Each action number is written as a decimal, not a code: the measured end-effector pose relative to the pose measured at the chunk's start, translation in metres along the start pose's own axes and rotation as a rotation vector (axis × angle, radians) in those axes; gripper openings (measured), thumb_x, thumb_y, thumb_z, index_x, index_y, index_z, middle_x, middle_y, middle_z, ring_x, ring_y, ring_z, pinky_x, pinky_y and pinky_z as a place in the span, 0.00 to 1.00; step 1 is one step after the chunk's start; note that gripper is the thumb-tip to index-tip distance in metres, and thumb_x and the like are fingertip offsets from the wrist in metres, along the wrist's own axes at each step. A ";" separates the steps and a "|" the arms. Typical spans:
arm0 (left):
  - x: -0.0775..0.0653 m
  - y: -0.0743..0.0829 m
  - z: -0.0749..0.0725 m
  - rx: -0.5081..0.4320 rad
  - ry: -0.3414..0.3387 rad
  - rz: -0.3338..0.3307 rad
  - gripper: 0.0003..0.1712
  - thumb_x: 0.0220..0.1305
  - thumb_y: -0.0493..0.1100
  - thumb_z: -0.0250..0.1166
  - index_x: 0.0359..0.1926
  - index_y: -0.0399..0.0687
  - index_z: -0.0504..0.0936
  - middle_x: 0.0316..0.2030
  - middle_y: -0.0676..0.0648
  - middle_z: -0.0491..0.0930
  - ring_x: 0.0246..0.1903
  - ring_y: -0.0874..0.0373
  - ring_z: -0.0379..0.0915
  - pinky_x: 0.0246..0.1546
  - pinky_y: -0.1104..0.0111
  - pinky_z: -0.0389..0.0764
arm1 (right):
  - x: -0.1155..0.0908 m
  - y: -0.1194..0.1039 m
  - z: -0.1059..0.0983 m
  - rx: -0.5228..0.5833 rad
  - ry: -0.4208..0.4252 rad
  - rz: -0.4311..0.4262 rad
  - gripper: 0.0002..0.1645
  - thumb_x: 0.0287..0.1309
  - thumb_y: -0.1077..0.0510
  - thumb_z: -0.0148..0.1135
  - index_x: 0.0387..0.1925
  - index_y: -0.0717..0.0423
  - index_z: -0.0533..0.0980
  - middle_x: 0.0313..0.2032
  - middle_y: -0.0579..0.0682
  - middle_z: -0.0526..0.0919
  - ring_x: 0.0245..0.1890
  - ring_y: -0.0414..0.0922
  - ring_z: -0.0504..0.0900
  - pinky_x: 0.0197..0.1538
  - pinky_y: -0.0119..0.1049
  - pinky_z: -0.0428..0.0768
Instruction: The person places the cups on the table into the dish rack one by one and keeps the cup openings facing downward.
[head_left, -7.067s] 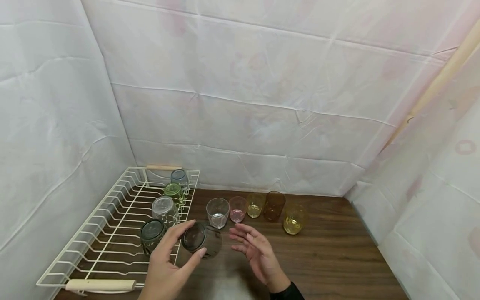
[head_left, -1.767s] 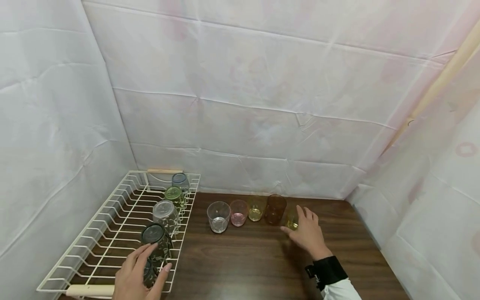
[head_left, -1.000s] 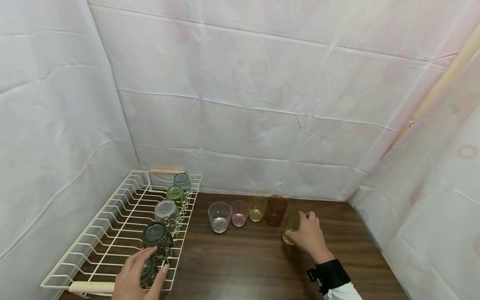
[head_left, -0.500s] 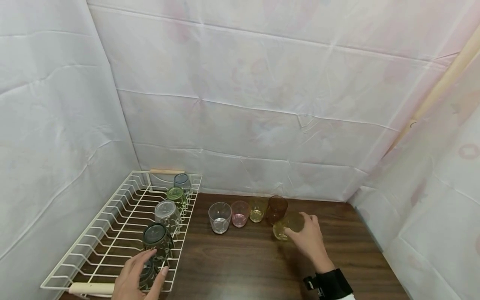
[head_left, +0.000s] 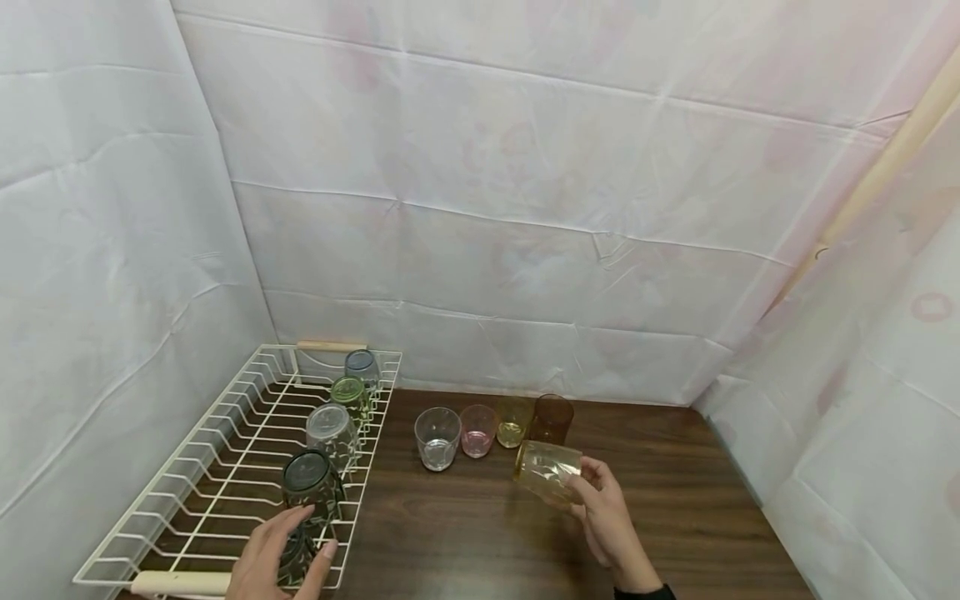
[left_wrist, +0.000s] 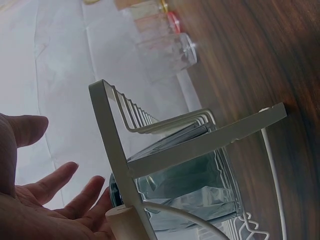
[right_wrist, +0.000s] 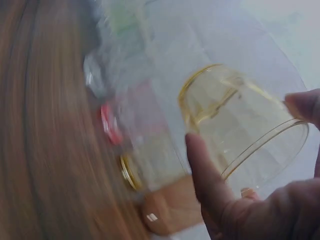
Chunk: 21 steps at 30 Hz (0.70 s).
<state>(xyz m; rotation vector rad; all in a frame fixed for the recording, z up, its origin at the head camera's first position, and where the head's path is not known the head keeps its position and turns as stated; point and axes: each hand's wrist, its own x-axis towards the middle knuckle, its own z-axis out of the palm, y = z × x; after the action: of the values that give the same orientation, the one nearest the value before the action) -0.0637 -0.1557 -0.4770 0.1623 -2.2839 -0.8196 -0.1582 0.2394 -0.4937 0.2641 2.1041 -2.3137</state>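
Observation:
My right hand (head_left: 609,517) holds a yellow glass tumbler (head_left: 549,468) in the air, tipped on its side, with its thick base toward the left. In the right wrist view, the thumb and fingers grip the tumbler (right_wrist: 240,117) near its rim. My left hand (head_left: 272,557) hovers at the near end of the wire rack (head_left: 247,436), thumb apart from loosely bent fingers. Beside those fingers stands a dark glass (head_left: 295,560), upside down and partly covered by the hand. The left wrist view shows the fingers (left_wrist: 82,202) close to the base of this dark glass (left_wrist: 192,187).
In the rack, a grey-green glass (head_left: 309,477), a clear glass (head_left: 330,429), a green one (head_left: 350,392) and a bluish one (head_left: 362,365) stand inverted. Upright on the wooden table are clear (head_left: 437,440), pink (head_left: 477,432), pale yellow (head_left: 513,423) and brown (head_left: 552,417) glasses.
The dark glass once held in the left hand now stands in the rack. My right hand has gripped the yellow tumbler, lifted it, tipped it over and brought it left and nearer.

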 end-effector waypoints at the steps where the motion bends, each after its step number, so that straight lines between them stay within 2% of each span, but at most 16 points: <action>1: 0.000 0.000 0.000 -0.001 0.000 -0.001 0.32 0.41 0.37 0.86 0.52 0.43 0.88 0.50 0.38 0.86 0.49 0.41 0.83 0.47 0.68 0.69 | -0.003 0.002 0.001 0.076 -0.039 -0.008 0.29 0.73 0.61 0.60 0.67 0.65 0.59 0.58 0.55 0.70 0.53 0.43 0.82 0.53 0.44 0.90; 3: -0.001 0.000 0.001 -0.005 0.008 -0.001 0.32 0.41 0.37 0.86 0.52 0.43 0.88 0.50 0.38 0.86 0.49 0.43 0.82 0.47 0.70 0.69 | -0.007 0.008 0.003 0.218 -0.150 -0.038 0.22 0.76 0.62 0.53 0.65 0.62 0.62 0.60 0.53 0.74 0.55 0.44 0.85 0.57 0.48 0.90; 5: -0.001 0.000 0.002 -0.015 0.020 -0.003 0.33 0.40 0.36 0.86 0.53 0.44 0.88 0.50 0.39 0.86 0.50 0.54 0.80 0.49 0.75 0.69 | -0.010 0.014 0.004 0.348 -0.302 -0.076 0.18 0.80 0.62 0.45 0.66 0.57 0.67 0.61 0.49 0.79 0.59 0.44 0.85 0.62 0.49 0.88; 8: -0.002 0.000 0.004 -0.040 0.021 -0.019 0.33 0.40 0.35 0.87 0.53 0.45 0.88 0.51 0.39 0.86 0.52 0.74 0.71 0.52 0.85 0.65 | -0.012 0.023 0.005 0.551 -0.556 -0.092 0.25 0.85 0.59 0.32 0.68 0.47 0.72 0.65 0.44 0.82 0.66 0.42 0.83 0.69 0.47 0.83; 10: -0.004 -0.001 0.004 -0.048 0.016 -0.034 0.33 0.40 0.36 0.87 0.53 0.46 0.88 0.51 0.40 0.86 0.53 0.76 0.68 0.52 0.87 0.63 | -0.014 0.027 0.006 0.676 -0.673 -0.066 0.29 0.86 0.56 0.27 0.70 0.45 0.73 0.67 0.44 0.82 0.68 0.42 0.81 0.73 0.45 0.81; 11: -0.004 -0.001 0.005 -0.053 0.013 -0.039 0.33 0.40 0.35 0.87 0.53 0.46 0.88 0.51 0.39 0.86 0.53 0.74 0.69 0.53 0.88 0.62 | -0.016 0.029 0.007 0.734 -0.711 -0.046 0.29 0.87 0.54 0.26 0.70 0.46 0.74 0.67 0.45 0.82 0.69 0.43 0.81 0.74 0.43 0.80; 15: -0.006 0.000 0.005 -0.047 0.013 -0.041 0.33 0.40 0.35 0.87 0.52 0.45 0.89 0.50 0.40 0.86 0.51 0.54 0.76 0.52 0.84 0.64 | -0.020 0.034 0.011 0.906 -0.785 0.000 0.31 0.87 0.51 0.27 0.70 0.53 0.73 0.68 0.49 0.81 0.71 0.45 0.79 0.76 0.42 0.77; 18: -0.006 0.000 0.006 -0.061 0.021 -0.024 0.34 0.39 0.35 0.87 0.53 0.46 0.89 0.50 0.40 0.86 0.53 0.69 0.72 0.52 0.86 0.63 | -0.021 0.035 0.014 0.963 -0.814 -0.010 0.32 0.87 0.51 0.27 0.72 0.57 0.72 0.70 0.52 0.79 0.72 0.47 0.78 0.77 0.42 0.76; 21: -0.006 0.002 0.006 -0.090 0.028 -0.001 0.35 0.38 0.34 0.87 0.53 0.46 0.89 0.50 0.40 0.86 0.55 0.87 0.60 0.54 0.91 0.60 | -0.021 0.034 0.016 0.989 -0.820 -0.025 0.32 0.87 0.51 0.28 0.73 0.58 0.71 0.71 0.53 0.78 0.73 0.48 0.77 0.76 0.43 0.77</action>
<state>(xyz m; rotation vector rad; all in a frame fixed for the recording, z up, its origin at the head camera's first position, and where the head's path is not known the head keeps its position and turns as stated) -0.0635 -0.1491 -0.4827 0.1335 -2.2166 -0.9139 -0.1356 0.2182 -0.5234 -0.6160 0.5478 -2.5902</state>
